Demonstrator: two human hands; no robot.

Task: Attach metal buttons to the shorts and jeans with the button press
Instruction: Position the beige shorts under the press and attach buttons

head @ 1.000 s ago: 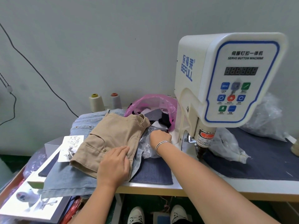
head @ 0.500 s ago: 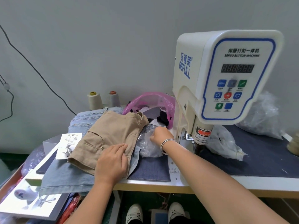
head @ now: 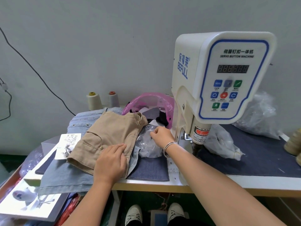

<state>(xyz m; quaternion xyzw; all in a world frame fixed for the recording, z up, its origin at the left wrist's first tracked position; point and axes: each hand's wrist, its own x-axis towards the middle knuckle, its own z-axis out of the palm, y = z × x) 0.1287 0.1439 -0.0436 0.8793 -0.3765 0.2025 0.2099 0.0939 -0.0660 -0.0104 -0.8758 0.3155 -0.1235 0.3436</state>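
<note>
Head view. Contents of clear plastic bag (head: pixel 147 146), left of button press (head: pixel 216 88), hard to make out; press die hidden behind right forearm. Left hand (head: pixel 110 162), left of press: fingers nearly straight, lying flat on tan shorts (head: pixel 104 136), stacked on jeans (head: pixel 65 175). Right hand (head: pixel 162 136), beside press base: fingers curled, pinching bag. Versus earlier frame: right hand slightly farther left on bag; left hand unchanged.
</note>
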